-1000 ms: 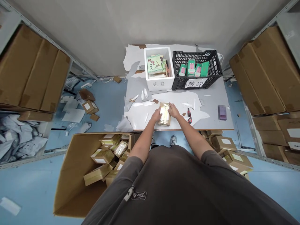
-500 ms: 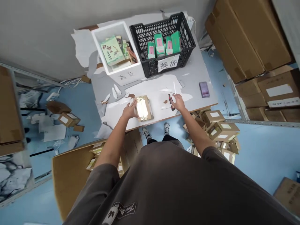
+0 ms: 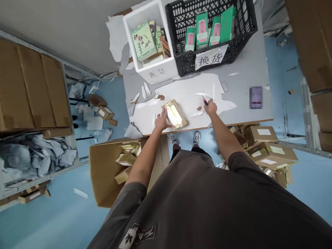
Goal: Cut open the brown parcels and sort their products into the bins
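A small cardboard box (image 3: 177, 115) wrapped in shiny clear tape lies tilted at an angle near the table's front edge. My left hand (image 3: 162, 119) rests against its left side, thumb along the near edge and fingers on the far left corner. To the right, apart from the box, my right hand (image 3: 211, 107) is closed around a red and black utility knife (image 3: 205, 101). The knife's tip points up and to the left, over white paper. Most of its handle is hidden in my fist.
Behind the box stand a white foam bin (image 3: 163, 71) of small cartons and a black crate (image 3: 184, 65) with green-and-pink boxes. A blurred purple item (image 3: 256, 97) lies at right. Below the table are a large open carton (image 3: 101, 173) and piled parcels (image 3: 275, 154).
My right hand has picked up the utility knife from the table. The box has turned at an angle under my left hand. The camera view has shifted.
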{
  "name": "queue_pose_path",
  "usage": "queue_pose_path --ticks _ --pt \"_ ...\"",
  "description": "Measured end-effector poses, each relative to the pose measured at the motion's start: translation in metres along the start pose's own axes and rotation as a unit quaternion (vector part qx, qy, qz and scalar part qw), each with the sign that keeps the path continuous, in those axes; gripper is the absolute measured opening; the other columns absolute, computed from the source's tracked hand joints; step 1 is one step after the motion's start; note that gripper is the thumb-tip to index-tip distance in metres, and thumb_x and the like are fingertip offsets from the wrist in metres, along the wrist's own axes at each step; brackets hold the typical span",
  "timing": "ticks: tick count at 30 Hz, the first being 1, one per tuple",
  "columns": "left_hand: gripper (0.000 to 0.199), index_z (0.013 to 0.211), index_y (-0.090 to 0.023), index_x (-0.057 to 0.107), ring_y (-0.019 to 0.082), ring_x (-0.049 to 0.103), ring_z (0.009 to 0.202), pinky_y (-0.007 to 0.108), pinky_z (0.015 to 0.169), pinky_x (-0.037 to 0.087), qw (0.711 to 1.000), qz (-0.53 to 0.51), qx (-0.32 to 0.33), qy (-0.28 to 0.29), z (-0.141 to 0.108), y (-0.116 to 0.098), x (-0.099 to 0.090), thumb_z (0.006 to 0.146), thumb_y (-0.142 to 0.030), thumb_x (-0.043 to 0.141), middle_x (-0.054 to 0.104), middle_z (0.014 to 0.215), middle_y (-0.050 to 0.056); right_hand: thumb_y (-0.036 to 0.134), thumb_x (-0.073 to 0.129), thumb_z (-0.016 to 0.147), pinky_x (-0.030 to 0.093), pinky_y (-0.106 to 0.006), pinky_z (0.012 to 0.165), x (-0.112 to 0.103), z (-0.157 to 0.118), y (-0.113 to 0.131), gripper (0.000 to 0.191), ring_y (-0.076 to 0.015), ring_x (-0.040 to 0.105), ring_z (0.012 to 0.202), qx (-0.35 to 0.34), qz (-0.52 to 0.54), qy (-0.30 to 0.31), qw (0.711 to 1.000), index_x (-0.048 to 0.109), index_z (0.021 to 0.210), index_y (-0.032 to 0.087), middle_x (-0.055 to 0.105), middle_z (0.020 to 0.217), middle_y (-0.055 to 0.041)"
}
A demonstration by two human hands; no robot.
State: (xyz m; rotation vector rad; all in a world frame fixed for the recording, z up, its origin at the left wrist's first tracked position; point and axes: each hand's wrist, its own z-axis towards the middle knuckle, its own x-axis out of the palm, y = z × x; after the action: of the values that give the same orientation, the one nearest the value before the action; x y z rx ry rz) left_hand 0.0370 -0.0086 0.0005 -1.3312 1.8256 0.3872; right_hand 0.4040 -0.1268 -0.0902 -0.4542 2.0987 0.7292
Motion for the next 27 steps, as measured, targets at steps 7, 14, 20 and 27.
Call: queue_pose_path --ticks 7,14,20,27 --pt "0.151 0.183 -0.029 0.016 0.055 0.035 0.159 0.065 0.122 0.049 0.995 -0.08 -0.003 -0.055 -0.001 -0.023 0.013 0.065 -0.082 0.093 0.011 0.191 0.011 0.03 0.04 0.113 0.056 -0.039 0.095 -0.063 -0.051 0.082 0.047 -0.0333 0.075 0.108 -0.116 0.065 -0.056 0.99 0.044 0.158 0.017 0.079 0.123 -0.0165" --pt "0.137 0.18 -0.014 0.027 0.05 0.007 0.174 0.062 0.137 0.028 0.99 -0.087 0.059 -0.098 -0.003 -0.04 0.007 0.075 -0.079 0.088 0.025 0.184 0.027 0.039 0.043 0.117 0.055 -0.039 0.105 -0.022 -0.114 0.198 0.044 -0.0343 0.074 0.124 -0.203 -0.109 0.104 0.968 0.056 0.153 0.018 0.078 0.134 -0.0197" --pt "0.133 0.177 -0.006 0.031 0.047 0.011 0.174 0.059 0.132 0.036 0.988 -0.084 0.108 -0.067 0.002 -0.032 -0.003 0.079 -0.078 0.086 0.026 0.181 0.034 0.033 0.038 0.118 0.054 -0.045 0.111 -0.007 -0.122 0.218 0.045 -0.0356 0.072 0.132 -0.163 -0.198 0.112 0.96 0.053 0.156 0.016 0.075 0.141 -0.0232" --pt "0.125 0.178 -0.016 0.032 0.045 0.014 0.174 0.061 0.131 0.038 0.989 -0.08 0.107 -0.071 0.003 -0.03 -0.002 0.082 -0.072 0.089 0.033 0.18 0.029 0.037 0.049 0.116 0.054 -0.048 0.115 0.0 -0.12 0.243 0.045 -0.0365 0.071 0.138 -0.161 -0.216 0.128 0.954 0.057 0.153 0.011 0.071 0.146 -0.0288"
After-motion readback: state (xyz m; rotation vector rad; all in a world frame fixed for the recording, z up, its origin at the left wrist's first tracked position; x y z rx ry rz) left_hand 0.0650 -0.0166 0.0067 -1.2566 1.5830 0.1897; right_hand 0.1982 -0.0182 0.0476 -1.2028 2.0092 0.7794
